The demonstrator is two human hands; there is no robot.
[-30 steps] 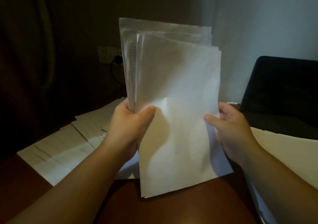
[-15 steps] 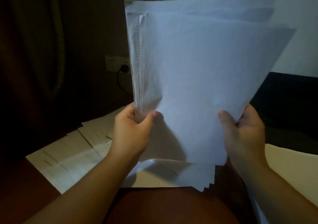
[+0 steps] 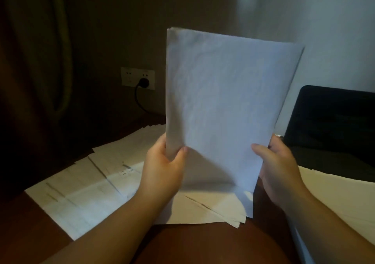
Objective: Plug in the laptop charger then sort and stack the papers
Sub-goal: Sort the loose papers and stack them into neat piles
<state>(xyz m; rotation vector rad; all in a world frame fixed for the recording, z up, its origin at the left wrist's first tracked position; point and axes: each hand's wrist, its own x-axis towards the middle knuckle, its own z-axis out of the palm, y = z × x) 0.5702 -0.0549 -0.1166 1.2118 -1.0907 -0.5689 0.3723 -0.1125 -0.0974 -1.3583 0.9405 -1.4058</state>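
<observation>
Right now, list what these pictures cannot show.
Head view only:
- Cord's far end: hidden behind the held sheaf.
- Print on the table papers: too dim and small to read.
- Sheaf's far side: faces away.
- Laptop: cut off by the right edge.
- Right hand's fingers: behind the sheaf.

Both hands hold a squared sheaf of papers (image 3: 219, 109) upright over the bench (image 3: 192, 243): left hand (image 3: 164, 170) pinching the left edge, right hand (image 3: 278, 166) in a grip on the right edge. More sheets (image 3: 85, 184) lie spread beneath. A black plug (image 3: 144, 82) sits in the wall socket (image 3: 138, 78); a dark laptop (image 3: 332, 129) stands at right.
</observation>
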